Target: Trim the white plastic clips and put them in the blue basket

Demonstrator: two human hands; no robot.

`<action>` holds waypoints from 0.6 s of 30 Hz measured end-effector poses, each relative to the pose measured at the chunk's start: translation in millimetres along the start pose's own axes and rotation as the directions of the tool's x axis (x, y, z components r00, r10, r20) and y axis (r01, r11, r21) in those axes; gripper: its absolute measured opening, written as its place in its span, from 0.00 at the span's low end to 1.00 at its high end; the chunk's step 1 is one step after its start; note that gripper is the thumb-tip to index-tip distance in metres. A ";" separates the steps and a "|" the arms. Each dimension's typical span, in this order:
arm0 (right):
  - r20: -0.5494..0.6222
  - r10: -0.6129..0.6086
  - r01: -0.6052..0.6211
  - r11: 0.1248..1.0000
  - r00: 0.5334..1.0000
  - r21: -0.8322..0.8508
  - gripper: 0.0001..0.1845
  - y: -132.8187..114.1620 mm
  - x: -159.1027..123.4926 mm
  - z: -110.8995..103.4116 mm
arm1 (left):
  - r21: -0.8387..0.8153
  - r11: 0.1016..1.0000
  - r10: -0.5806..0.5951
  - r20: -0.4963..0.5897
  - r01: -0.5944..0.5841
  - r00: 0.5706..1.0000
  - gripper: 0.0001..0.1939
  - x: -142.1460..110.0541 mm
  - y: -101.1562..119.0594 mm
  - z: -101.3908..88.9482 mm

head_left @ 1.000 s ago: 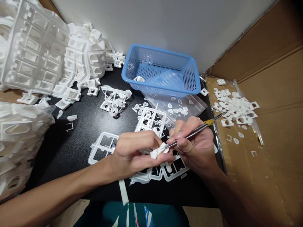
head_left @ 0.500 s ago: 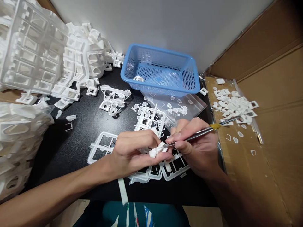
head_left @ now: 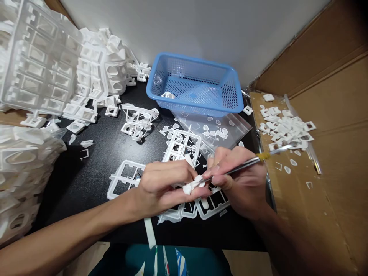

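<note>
Between the thumb and fingers of my left hand [head_left: 165, 184] is a small white plastic part [head_left: 193, 185]; its shape is partly covered by the fingers. My right hand [head_left: 240, 184] is closed around a slim metal tool [head_left: 244, 165] with a yellow band, held like a pen. The tool's tip touches the white part, and I cannot make out what kind of tip it is. Beneath both hands lie white plastic sprue frames [head_left: 214, 209], with another frame [head_left: 126, 174] beside my left wrist.
A blue basket [head_left: 195, 107] with a white part inside stands at the back. Bagged white parts [head_left: 37, 69] crowd the left. More white parts [head_left: 287, 126] are heaped on cardboard at right. Tiny cut-outs lie on a clear bag [head_left: 232, 132]. A white strip [head_left: 150, 232] lies near the front edge.
Both hands, with the white part and the metal tool, have shifted slightly to the right. The tool's tip stays against the part.
</note>
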State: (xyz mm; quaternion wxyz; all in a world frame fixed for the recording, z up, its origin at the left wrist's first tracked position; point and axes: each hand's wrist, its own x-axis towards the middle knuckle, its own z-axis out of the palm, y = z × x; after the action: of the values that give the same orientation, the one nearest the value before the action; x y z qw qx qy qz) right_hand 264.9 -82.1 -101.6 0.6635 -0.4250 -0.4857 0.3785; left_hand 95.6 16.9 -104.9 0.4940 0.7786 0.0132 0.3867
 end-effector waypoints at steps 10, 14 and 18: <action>-0.033 0.007 -0.006 1.000 0.999 0.026 0.06 0.1 5.7 -1.9 | -0.054 0.997 -0.050 -0.042 0.048 0.998 0.09 -3.5 -2.8 -1.6; -0.016 -0.011 0.011 1.000 1.000 -0.015 0.06 0.7 5.0 -3.1 | -0.053 0.996 -0.070 -0.045 0.067 0.997 0.09 -5.1 -3.8 -0.7; -0.008 -0.030 0.030 0.999 1.000 -0.036 0.06 1.8 3.7 -4.4 | -0.035 0.997 -0.075 -0.052 0.073 0.996 0.10 -5.9 -4.9 -0.5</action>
State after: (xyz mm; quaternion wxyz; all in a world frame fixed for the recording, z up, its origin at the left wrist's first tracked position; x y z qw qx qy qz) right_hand 269.9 -79.0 -102.8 0.6634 -0.4313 -0.4959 0.3578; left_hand 92.9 17.4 -112.0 0.5203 0.7586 0.0489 0.3891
